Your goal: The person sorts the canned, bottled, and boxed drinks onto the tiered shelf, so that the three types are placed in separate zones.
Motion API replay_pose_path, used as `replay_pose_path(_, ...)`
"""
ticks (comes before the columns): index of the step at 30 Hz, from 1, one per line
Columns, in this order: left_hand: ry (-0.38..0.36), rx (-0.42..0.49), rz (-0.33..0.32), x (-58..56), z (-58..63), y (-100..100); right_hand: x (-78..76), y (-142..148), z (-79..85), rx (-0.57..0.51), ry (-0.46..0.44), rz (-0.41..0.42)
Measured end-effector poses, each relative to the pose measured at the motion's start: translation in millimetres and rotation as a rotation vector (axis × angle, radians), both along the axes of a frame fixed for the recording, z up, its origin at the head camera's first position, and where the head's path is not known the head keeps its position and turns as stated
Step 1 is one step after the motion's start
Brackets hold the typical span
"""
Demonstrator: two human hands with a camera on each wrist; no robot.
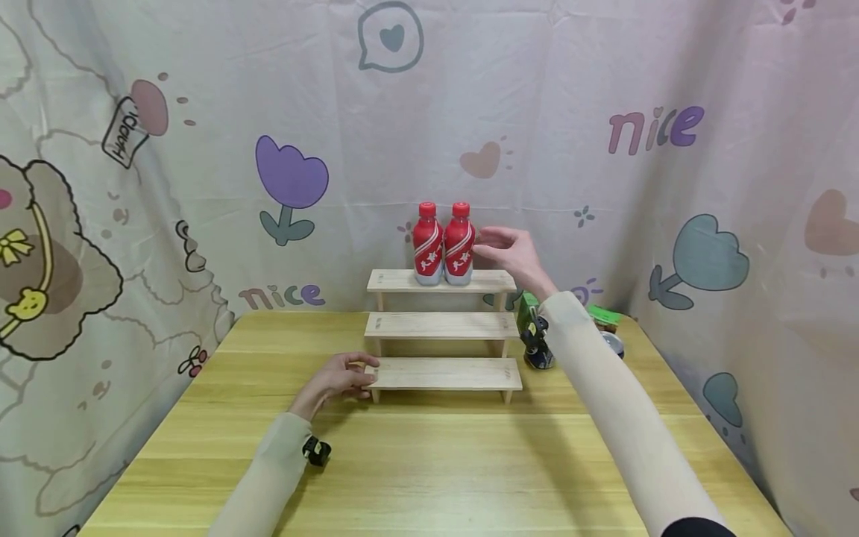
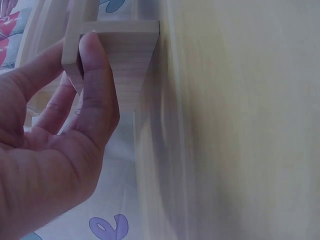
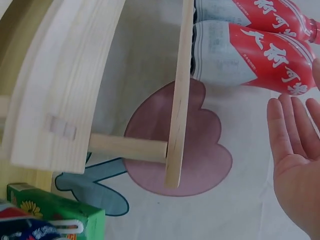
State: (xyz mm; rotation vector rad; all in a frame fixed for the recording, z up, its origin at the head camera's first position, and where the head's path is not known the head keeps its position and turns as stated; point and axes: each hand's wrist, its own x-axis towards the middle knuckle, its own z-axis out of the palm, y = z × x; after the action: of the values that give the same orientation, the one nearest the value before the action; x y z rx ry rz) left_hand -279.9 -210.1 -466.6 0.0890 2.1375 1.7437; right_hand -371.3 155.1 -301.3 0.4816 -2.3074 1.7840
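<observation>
A three-step wooden shelf (image 1: pixel 443 326) stands on the table. Two red-and-white drink bottles with red caps stand upright side by side on its top step, the left bottle (image 1: pixel 427 246) close against the right bottle (image 1: pixel 459 246). My left hand (image 1: pixel 338 379) pinches the left end of the lowest step; the left wrist view has the thumb (image 2: pixel 95 65) on one face of the board and fingers on the other. Beside the right bottle is my right hand (image 1: pixel 513 257). Its fingers (image 3: pixel 287 120) look straight in the right wrist view, with the tips close to the bottle's upper part.
Right of the shelf, partly behind my right forearm, stand a green box (image 1: pixel 527 312), a dark can-like item (image 1: pixel 539 356), a green-topped item (image 1: pixel 605 316) and a silvery round item (image 1: pixel 614 344). A printed curtain (image 1: pixel 537 89) hangs behind the wooden table (image 1: pixel 429 462).
</observation>
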Motion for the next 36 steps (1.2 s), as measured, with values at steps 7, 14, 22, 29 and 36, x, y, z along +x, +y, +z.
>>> replay_pose_path(7,-0.002,0.003,0.003,-0.4,-1.4,-2,8.8,11,-2.6,0.087,-0.021,0.017)
replay_pose_path(14,-0.008,0.012,0.022,1.6,-1.7,-3,18.6,24,-7.9,0.102,-0.087,0.043)
replay_pose_path(22,-0.009,0.025,0.010,2.9,-1.5,-3,30.1,44,-30.3,0.103,-0.129,0.059)
replay_pose_path(29,-0.010,0.018,0.012,3.2,-2.1,-5,37.1,57,-43.5,0.118,-0.148,0.052)
replay_pose_path(36,-0.002,-0.004,0.001,0.6,-1.1,-1,46.4,75,-59.7,0.189,-0.178,-0.040)
